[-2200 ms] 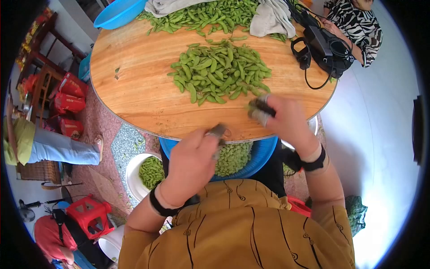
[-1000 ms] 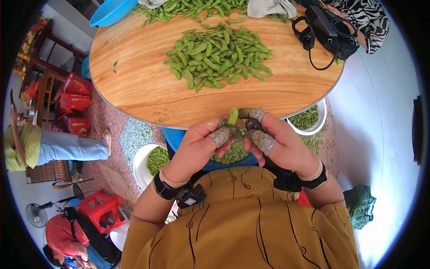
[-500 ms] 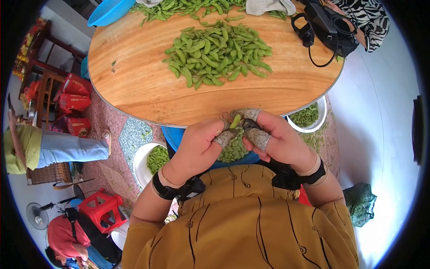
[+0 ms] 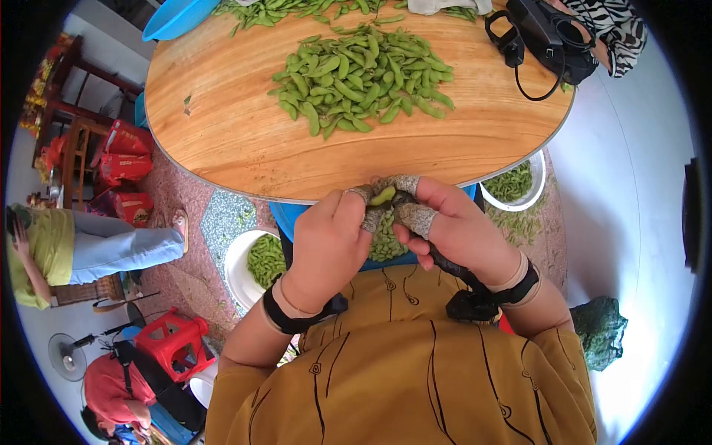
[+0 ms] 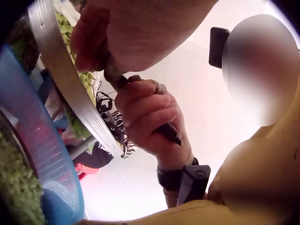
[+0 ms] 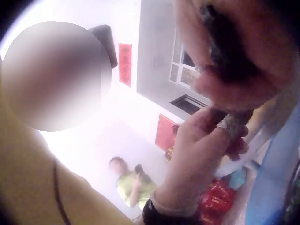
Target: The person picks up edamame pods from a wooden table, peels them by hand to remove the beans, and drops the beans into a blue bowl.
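Observation:
A green soybean pod [image 4: 383, 196] lies between the fingertips of both hands, just off the table's front edge. My left hand [image 4: 322, 248] pinches it with finger and thumb. Grey wrapping covers fingertips on both hands. Facing it, my right hand [image 4: 471, 230] grips a slim dark-handled tool [image 5: 171, 134]; its working end is hidden among the fingers. Shelled beans [image 4: 386, 241] fill a blue basin [image 4: 282, 219] below the hands. Beyond them, a heap of pods [image 4: 356, 81] sits on the round wooden table [image 4: 222, 141].
White tubs of pods stand on the floor, one left [image 4: 236, 274] and one right [image 4: 539, 182]. Black cabled gear [image 4: 545, 44] lies at the table's right. More pods [image 4: 289, 9] and a blue bowl [image 4: 174, 21] are at the back. Other people are around.
The hands were apart, the right one near the heap; they came together over the basin with a pod. The pod, upright between them a second ago, now lies more tilted and lower among the fingertips.

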Demonstrator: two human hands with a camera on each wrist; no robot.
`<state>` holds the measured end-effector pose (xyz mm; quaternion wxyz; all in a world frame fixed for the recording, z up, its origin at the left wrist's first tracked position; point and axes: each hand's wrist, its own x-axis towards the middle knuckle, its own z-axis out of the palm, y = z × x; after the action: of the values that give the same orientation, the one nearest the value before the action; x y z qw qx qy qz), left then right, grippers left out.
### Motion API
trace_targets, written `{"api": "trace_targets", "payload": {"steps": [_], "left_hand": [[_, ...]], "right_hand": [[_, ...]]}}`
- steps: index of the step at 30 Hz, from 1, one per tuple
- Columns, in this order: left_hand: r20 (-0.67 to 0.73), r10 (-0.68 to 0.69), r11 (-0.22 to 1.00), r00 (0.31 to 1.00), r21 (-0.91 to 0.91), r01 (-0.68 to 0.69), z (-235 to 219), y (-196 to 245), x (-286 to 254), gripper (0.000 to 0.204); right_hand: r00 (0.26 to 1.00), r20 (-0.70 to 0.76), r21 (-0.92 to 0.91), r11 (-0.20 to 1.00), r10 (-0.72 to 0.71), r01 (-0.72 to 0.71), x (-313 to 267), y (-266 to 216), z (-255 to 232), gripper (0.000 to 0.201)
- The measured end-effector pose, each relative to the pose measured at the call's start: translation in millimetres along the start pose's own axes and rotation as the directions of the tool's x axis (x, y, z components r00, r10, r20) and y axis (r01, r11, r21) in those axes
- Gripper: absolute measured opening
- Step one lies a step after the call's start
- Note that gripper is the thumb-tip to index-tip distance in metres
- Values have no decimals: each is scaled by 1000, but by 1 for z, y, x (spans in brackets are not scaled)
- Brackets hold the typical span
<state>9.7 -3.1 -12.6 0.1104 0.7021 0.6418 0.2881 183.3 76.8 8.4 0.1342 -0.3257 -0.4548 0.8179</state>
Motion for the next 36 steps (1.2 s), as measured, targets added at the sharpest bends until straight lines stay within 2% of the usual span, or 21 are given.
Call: {"api": "trace_targets", "payload": {"steps": [3, 4, 5, 6, 8, 9, 10, 11, 12, 15, 17, 19, 21, 23, 27, 28, 29, 30, 31, 33, 36], "left_hand": [[-54, 102, 984, 993, 151, -93, -4, 5, 1, 9], [108, -190, 934, 976, -285, 213, -9, 8, 2, 8], [369, -364, 617, 855, -592, 518, -12, 9, 4, 10], [372, -363, 618, 854, -590, 520, -14, 7, 4, 10], [596, -329, 73, 733, -757, 649, -17, 1, 5, 14], [597, -329, 72, 732, -757, 650, -15, 1, 4, 14], [555, -334, 236, 762, -733, 637, -13, 0, 3, 14], [514, -328, 394, 793, -688, 609, -12, 1, 2, 14], [517, -326, 396, 791, -686, 611, -10, 3, 2, 14], [399, -247, 630, 883, -626, 460, -8, 5, -1, 15], [396, -49, 838, 917, -483, 254, -9, -4, -4, 21], [534, -12, 715, 846, -587, 381, -21, -4, -4, 20], [649, 54, 566, 759, -646, 512, -28, -1, -5, 18], [741, 78, 421, 667, -631, 652, -32, 1, -7, 16], [694, 66, 220, 717, -711, 668, -26, -7, -20, 15], [646, -80, 188, 759, -738, 648, -22, -10, -25, 16], [584, -225, 162, 780, -767, 621, -17, -13, -28, 17], [538, -284, 329, 794, -723, 608, -15, -18, -30, 16], [536, -286, 331, 795, -723, 606, -12, -19, -32, 16], [449, -395, 579, 802, -556, 596, -6, -18, -32, 15], [457, -289, 694, 841, -505, 513, -2, -11, -29, 13]], "right_hand": [[999, -37, -52, 999, -9, 7, 0, 2, 1, 22], [999, -38, -48, 999, -12, 10, -1, 2, 1, 22], [1000, -12, -52, 999, -14, 13, -5, 2, -1, 22], [1000, 13, -55, 998, -15, 16, -8, 3, -3, 23], [999, 8, -115, 993, -31, 32, -11, 7, -5, 25], [999, 3, -175, 983, -49, 49, -12, 10, -6, 27], [999, 3, -173, 984, -49, 49, -10, 14, -7, 27], [923, -68, -507, 810, -380, 296, -7, 19, -8, 29], [742, -16, -780, 473, -670, 410, -5, 22, -8, 30], [714, 129, -880, 252, -688, 402, -5, 13, -6, 24], [782, 189, -865, 276, -593, 418, -7, 5, -13, 19], [836, 251, -851, 301, -489, 431, -9, 2, -19, 16], [908, 283, -747, 523, -308, 410, -10, 1, -22, 22], [906, 273, -704, 575, -323, 417, -8, 5, -19, 21], [953, 91, -525, 799, -288, 292, -6, 13, -11, 21], [953, 92, -524, 800, -288, 292, -4, 18, -13, 21], [929, 110, -718, 617, -354, 321, -2, 25, -16, 20], [899, 147, -863, 391, -412, 320, 1, 30, -18, 19], [898, 149, -862, 390, -414, 323, 2, 34, -16, 19], [738, 145, -926, 172, -659, 336, 1, 40, -9, 16], [706, 192, -882, 195, -681, 428, 0, 29, -4, 12]]}}
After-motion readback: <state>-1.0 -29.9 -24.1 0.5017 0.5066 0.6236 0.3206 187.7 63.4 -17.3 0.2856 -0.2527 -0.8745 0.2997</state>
